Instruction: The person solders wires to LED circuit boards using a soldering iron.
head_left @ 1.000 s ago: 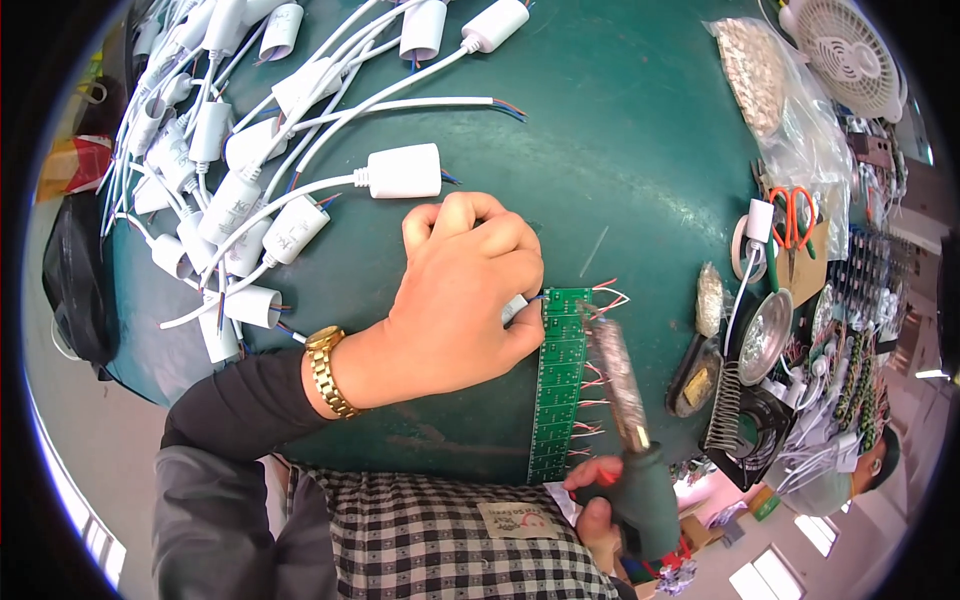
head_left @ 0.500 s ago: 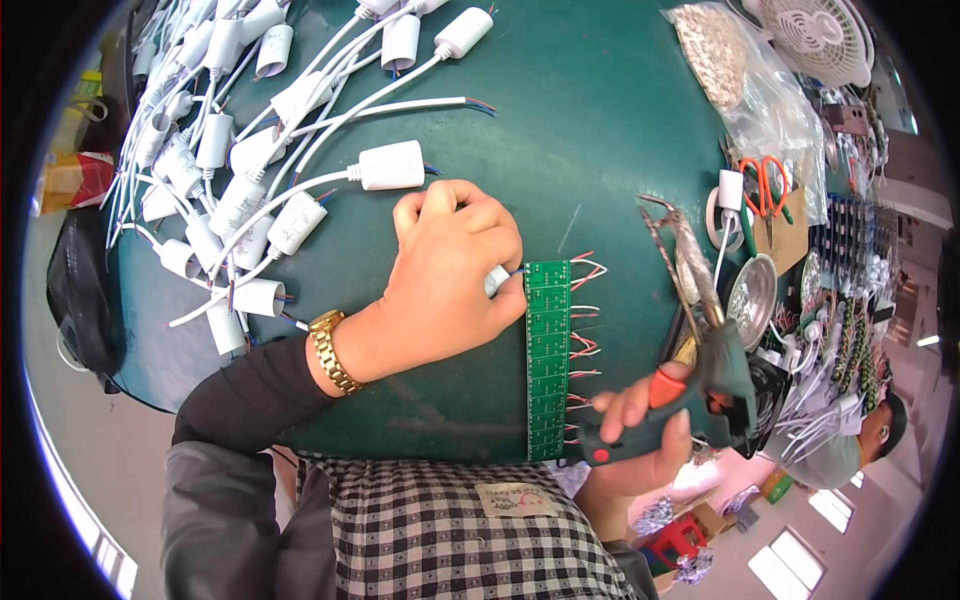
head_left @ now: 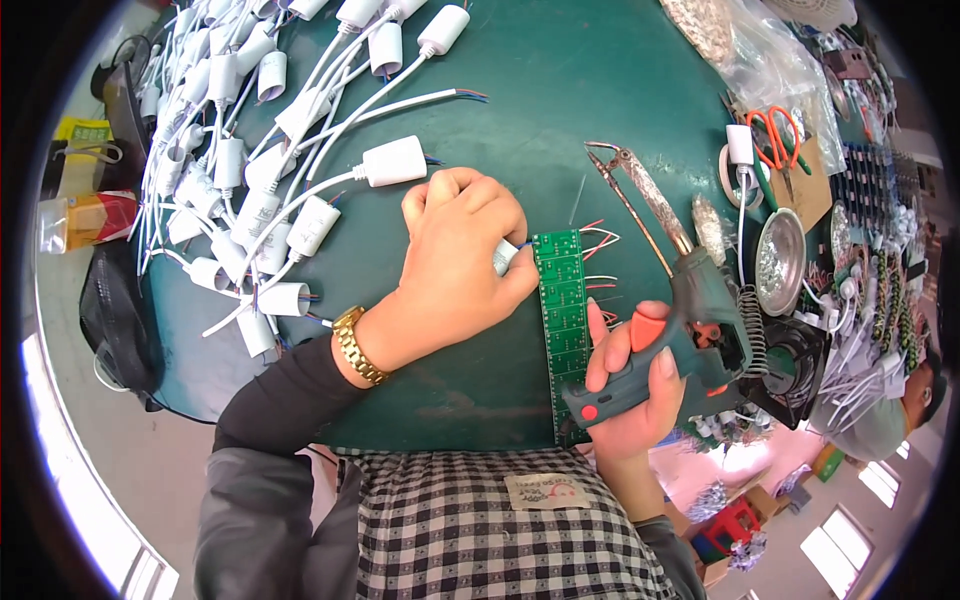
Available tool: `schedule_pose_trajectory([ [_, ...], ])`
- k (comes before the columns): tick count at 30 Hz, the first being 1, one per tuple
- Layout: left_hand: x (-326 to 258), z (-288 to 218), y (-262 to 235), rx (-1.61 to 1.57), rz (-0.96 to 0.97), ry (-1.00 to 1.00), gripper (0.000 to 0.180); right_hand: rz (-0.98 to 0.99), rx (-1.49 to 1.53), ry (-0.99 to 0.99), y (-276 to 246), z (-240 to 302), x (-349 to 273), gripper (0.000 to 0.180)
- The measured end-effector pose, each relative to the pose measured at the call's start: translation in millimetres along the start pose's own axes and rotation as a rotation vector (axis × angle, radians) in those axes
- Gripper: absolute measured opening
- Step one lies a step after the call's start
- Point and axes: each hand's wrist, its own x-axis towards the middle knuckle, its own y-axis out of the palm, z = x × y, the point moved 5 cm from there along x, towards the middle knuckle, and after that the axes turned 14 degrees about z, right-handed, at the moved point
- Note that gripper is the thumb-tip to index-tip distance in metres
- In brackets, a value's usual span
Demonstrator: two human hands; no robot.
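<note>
My left hand (head_left: pixel 462 245) is closed, its fingers pinching a small white wired cylinder (head_left: pixel 506 257), mostly hidden by the hand. From it a short blue wire reaches the upper left corner of a green circuit board strip (head_left: pixel 565 310). Short red and white wires (head_left: pixel 600 240) stick out along the strip's right side. Wrapped round the handle of a dark green soldering gun (head_left: pixel 640 360) is my right hand (head_left: pixel 640 385), with a finger by the orange trigger. The gun's metal tip (head_left: pixel 600 150) points up and left, beyond the strip's far end, touching nothing.
White wired cylinders (head_left: pixel 395 160) lie heaped on the green table (head_left: pixel 560 60) at the left. Toward the right are orange-handled scissors (head_left: pixel 775 140), a round metal dish (head_left: pixel 781 260), a small black fan (head_left: pixel 795 365) and a clear plastic bag (head_left: pixel 760 60). A person (head_left: pixel 870 420) sits farther right.
The soldering gun has swung left and away from me, so its tip is closer to the circuit board strip. My left hand keeps its pinch at the same corner; the whole view has shifted slightly.
</note>
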Motion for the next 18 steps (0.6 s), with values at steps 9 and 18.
schedule_pose_trajectory([
  [9,-4,0,-6,-0.007,0.001,0.063,0.014,0.056,0.037,-0.062,-3,-5,-3,0.043],
  [18,0,9,-12,-0.092,0.065,0.037,0.005,0.016,0.22,0.008,8,-15,-24,0.042],
])
